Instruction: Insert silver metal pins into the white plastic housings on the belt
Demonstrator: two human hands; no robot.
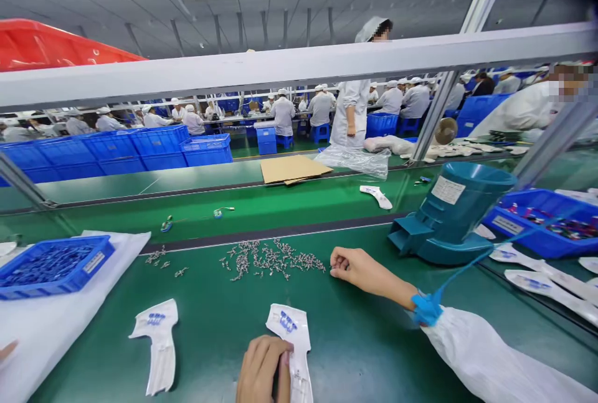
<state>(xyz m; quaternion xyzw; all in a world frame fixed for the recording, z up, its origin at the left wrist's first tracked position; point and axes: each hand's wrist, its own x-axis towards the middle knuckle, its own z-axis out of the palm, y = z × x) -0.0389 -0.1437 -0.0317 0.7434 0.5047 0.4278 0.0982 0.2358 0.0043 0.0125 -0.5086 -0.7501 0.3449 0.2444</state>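
Note:
My left hand [264, 369] is closed at the near edge of the table on a white gun-shaped plastic shell half [299, 353], with thumb and fingers at its left side. Small blue parts sit in the shell's wide end. Farther forward, my right hand [357, 269] has its fingers curled together at the right end of a spread of small metal screws [266, 258]. Whatever its fingertips hold is too small to make out. A blue band circles the right wrist. Another white shell half [161, 344] with blue parts lies to the left, apart from both hands.
A blue tray [100, 260] of blue parts stands left on white sheeting. On the right are a teal hopper-like container [460, 210], a blue bin [537, 238] and several white shells. Behind runs a green belt [280, 203] with one shell [376, 196]; a rail [280, 66] crosses above.

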